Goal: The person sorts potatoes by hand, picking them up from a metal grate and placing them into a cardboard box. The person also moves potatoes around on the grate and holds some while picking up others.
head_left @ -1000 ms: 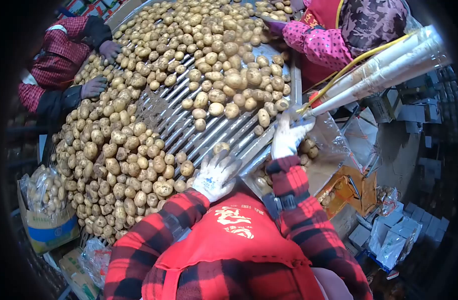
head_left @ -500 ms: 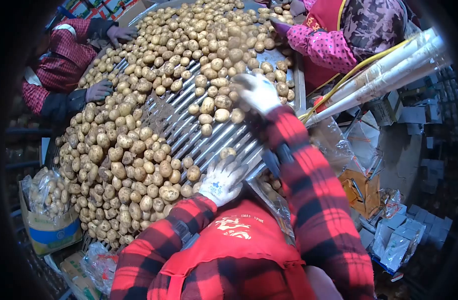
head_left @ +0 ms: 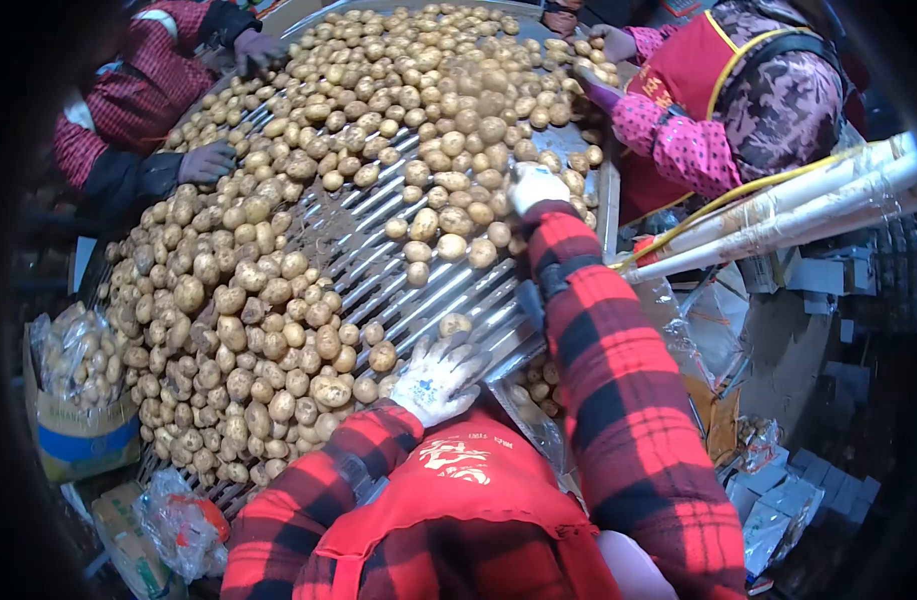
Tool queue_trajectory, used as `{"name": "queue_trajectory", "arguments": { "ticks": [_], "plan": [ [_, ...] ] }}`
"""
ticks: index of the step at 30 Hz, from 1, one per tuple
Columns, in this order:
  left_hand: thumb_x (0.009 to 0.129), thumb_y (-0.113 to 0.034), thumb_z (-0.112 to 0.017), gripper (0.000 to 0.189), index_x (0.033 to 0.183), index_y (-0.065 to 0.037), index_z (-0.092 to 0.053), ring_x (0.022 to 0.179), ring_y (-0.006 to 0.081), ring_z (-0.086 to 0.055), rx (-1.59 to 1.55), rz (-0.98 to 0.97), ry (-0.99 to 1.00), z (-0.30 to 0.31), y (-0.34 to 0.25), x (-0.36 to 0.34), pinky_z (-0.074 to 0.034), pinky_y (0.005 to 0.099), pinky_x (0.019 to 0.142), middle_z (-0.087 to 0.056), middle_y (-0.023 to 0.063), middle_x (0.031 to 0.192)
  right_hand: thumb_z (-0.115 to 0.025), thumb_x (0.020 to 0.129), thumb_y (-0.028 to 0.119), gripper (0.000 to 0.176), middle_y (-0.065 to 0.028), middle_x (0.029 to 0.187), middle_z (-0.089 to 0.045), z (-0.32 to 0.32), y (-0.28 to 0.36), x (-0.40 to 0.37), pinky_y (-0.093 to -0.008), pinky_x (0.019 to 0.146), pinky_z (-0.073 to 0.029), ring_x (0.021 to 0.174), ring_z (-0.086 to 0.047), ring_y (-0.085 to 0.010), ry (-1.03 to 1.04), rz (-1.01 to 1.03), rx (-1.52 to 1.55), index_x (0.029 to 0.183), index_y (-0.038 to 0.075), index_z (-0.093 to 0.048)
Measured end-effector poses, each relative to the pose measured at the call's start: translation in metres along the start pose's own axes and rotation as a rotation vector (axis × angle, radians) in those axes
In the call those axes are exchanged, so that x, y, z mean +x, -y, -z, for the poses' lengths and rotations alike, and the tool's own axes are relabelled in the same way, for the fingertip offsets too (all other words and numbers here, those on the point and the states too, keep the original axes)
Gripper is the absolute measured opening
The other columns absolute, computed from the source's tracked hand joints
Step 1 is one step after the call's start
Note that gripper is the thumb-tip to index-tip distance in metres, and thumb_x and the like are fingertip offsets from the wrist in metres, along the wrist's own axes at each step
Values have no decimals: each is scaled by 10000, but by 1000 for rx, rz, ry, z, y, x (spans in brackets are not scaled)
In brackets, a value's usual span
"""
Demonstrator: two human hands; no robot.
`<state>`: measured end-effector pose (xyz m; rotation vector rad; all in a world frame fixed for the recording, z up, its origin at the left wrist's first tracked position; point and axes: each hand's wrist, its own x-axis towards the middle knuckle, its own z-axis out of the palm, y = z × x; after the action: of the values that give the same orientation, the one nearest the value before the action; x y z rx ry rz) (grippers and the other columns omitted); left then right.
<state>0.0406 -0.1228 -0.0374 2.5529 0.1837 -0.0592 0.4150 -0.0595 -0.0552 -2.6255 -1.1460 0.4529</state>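
My left hand, in a white glove with a blue print, lies flat with fingers spread at the near edge of the metal bars. A single potato sits just beyond its fingertips. My right hand, gloved in white too, reaches out to the right side of the potatoes on the bars. Its back faces me, and the fingers are hidden from view. To the left of my left hand rises a large heap of potatoes.
A co-worker's dark-gloved hands rest by the potatoes at left; another person's gloved hand works at upper right. White rolls jut in from the right. A cardboard box holding bagged potatoes stands at left.
My right hand has moved slightly right and away from me, and its motion blur is gone. My left hand stays spread in place. The co-worker at right has reached further into the potatoes.
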Motion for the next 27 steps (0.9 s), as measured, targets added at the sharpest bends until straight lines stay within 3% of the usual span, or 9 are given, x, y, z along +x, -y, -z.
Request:
{"name": "queue_trajectory", "arguments": {
  "ticks": [2,3,7,11,15,19,21,23,27],
  "plan": [
    [890,-379,-721,642,1467,-140,-573,1428,375,-478,-63,15,-164,8,4,0,-289,618,1218,-580,144,1445,-647,957,310,426,-233,1312,-717,12,-18,-13,-435,1072,-528,1217,-691,-391,5,47,344,1300,63,-703],
    [887,-367,-728,642,1462,-126,-576,1407,378,-504,-96,21,-247,13,4,0,-306,598,1217,-597,161,1421,-653,997,340,438,-216,1210,-739,13,-22,-26,-440,938,-584,1064,-741,-348,-82,86,456,1371,113,-671],
    [983,-301,-707,680,1546,-4,-468,1304,406,-609,-505,370,-482,49,10,37,-475,465,1116,-631,235,1411,-705,1036,239,532,-124,1087,-744,49,23,-126,-284,676,-557,876,-713,-174,292,-88,1618,1481,9,-524],
    [1030,-601,-610,788,1590,-69,-459,1190,375,-697,-559,477,-496,97,-9,71,-535,450,1005,-669,241,1384,-665,1054,378,532,-50,1010,-707,59,81,-204,-273,661,-519,783,-656,-149,286,-52,1398,1472,77,-536],
    [1045,-637,-546,586,1231,-107,-712,912,353,-761,-342,415,-428,99,-8,61,-571,474,809,-784,166,1020,-676,1047,482,413,-6,921,-689,53,96,-241,-280,728,-540,794,-644,-125,284,-82,1673,1123,76,-647],
    [1063,-602,-555,579,1191,-56,-697,830,261,-752,-848,382,-482,99,-3,39,-598,426,751,-755,129,937,-755,1004,452,428,-11,1004,-691,34,130,-268,-294,764,-553,841,-653,-134,12,-115,1712,1210,94,-641],
    [1094,-571,-530,581,1205,-18,-673,891,216,-737,-1512,416,-612,80,24,29,-621,373,775,-736,93,1020,-774,989,328,514,-104,1228,-651,41,144,-281,-382,988,-543,1105,-639,-198,-35,142,1090,1353,22,-579],
    [1079,-556,-574,581,1268,-11,-646,1001,216,-735,-1608,346,-508,90,31,9,-625,374,844,-734,110,1123,-718,998,243,560,-166,1360,-620,56,150,-287,-386,1089,-495,1262,-610,-261,-87,490,631,1466,5,-523],
    [1012,-564,-690,607,1279,-19,-653,1044,204,-723,-1648,261,-317,84,42,-22,-594,367,912,-731,112,1195,-675,935,182,861,-285,1615,-445,59,161,-296,-416,1216,-395,1506,-454,-387,110,366,736,1671,42,-252]
  ]
}}
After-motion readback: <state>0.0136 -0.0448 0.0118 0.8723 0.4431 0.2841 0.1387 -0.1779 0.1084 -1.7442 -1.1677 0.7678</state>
